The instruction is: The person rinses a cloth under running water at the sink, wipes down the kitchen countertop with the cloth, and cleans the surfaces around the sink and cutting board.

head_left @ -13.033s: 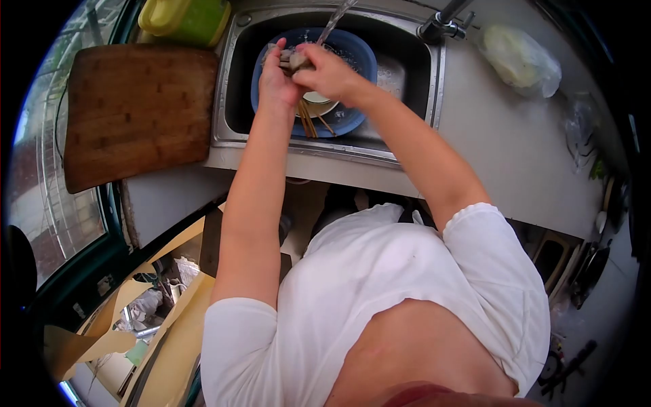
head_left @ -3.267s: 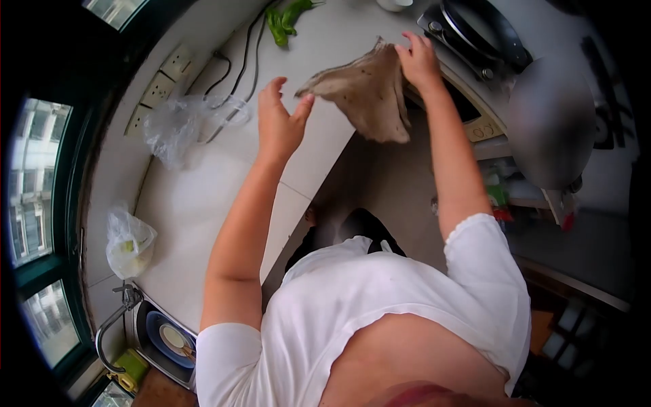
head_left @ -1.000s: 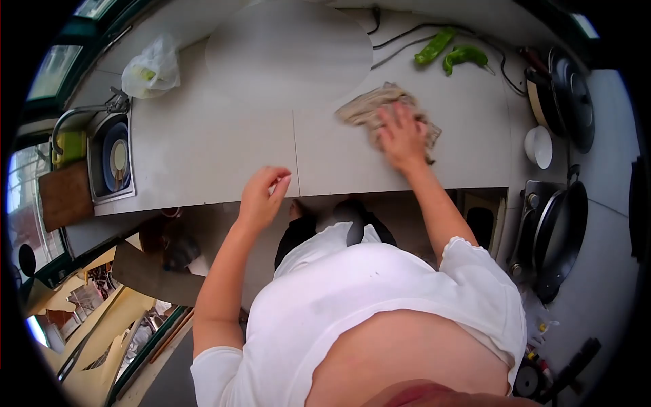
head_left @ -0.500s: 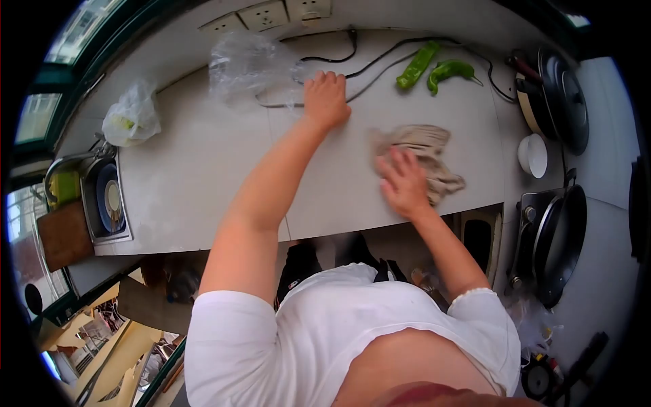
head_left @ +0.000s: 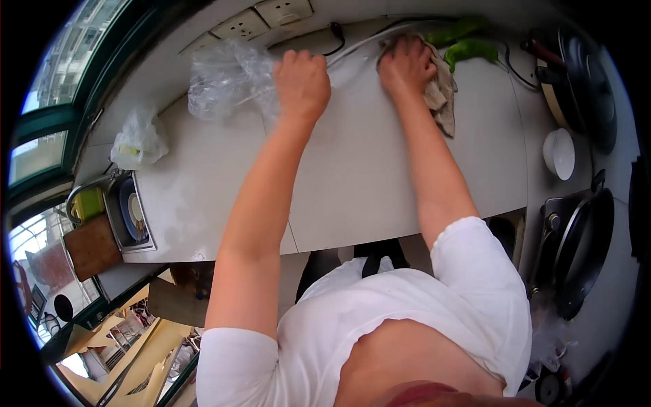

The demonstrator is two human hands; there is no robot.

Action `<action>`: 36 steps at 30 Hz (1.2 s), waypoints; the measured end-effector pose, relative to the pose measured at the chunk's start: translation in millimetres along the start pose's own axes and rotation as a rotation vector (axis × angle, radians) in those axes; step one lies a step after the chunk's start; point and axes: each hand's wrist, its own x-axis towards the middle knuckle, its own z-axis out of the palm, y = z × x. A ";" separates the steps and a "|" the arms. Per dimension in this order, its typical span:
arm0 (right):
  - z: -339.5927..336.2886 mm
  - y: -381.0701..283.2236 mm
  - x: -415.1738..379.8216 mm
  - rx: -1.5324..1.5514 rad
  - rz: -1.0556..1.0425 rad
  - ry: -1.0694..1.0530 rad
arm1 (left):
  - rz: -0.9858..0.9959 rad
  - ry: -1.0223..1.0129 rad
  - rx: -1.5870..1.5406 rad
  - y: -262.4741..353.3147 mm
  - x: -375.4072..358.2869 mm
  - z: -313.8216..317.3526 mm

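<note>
Item: grey-brown dishcloth (head_left: 439, 88), bunched, lying at the far edge of the white countertop (head_left: 352, 183) near the back wall; partly covered by the right hand (head_left: 407, 64), which pressed down on it palm-first with fingers spread and slightly curled, flattening rather than gripping it; a loose tail of cloth trailed toward the near side.

Left hand (head_left: 302, 81): fingers curled over, resting on the edge of a crumpled clear plastic bag (head_left: 227, 78) and touching it; whether the bag was actually pinched could not be told.

Adjacent: 2 green peppers (head_left: 468, 42) just beside the cloth, on its far right; a cable (head_left: 352, 47) running along the wall between the hands; wall sockets (head_left: 261, 19) above it.

Further out: a white bowl (head_left: 559, 152) and dark pans (head_left: 583, 74) to the right; a second tied plastic bag (head_left: 139, 139) to the left, near the sink (head_left: 122, 227), which held a blue basin with a dish; a wooden cutting board (head_left: 95, 245) beyond the sink.

Progress, as judged: the wiping had reached the back strip of the counter; the open middle looked bare and clean; the surface under the clear bag, around the peppers and toward the sink appeared not yet covered.
</note>
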 end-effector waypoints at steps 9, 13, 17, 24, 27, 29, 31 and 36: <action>-27.1 -122.5 -172.8 0.791 -0.628 -0.419 | 0.065 0.047 0.033 -12.9 22.1 -10.5; -49.8 -76.6 -217.7 0.403 -0.994 -0.560 | 0.078 -0.005 -0.029 -10.4 13.4 -14.0; -55.9 -8.6 -140.6 0.088 -0.782 -0.628 | 0.035 -0.075 -0.071 -2.9 -3.1 -14.7; -50.1 187.7 14.4 -0.269 -0.062 -0.215 | 0.017 -0.120 -0.100 2.0 -24.6 3.6; -60.6 213.4 32.0 -0.238 0.191 -0.206 | 0.015 -0.112 -0.119 5.3 -34.1 12.8; -60.1 199.5 38.1 -0.205 0.304 -0.246 | -0.004 -0.152 -0.119 8.0 -38.0 16.7; -53.5 173.3 24.0 -0.217 0.248 -0.193 | -0.005 -0.134 -0.127 8.8 -42.4 21.3; -53.7 83.3 -97.8 -0.013 -0.311 -0.148 | -0.011 -0.182 -0.100 6.5 -42.4 26.5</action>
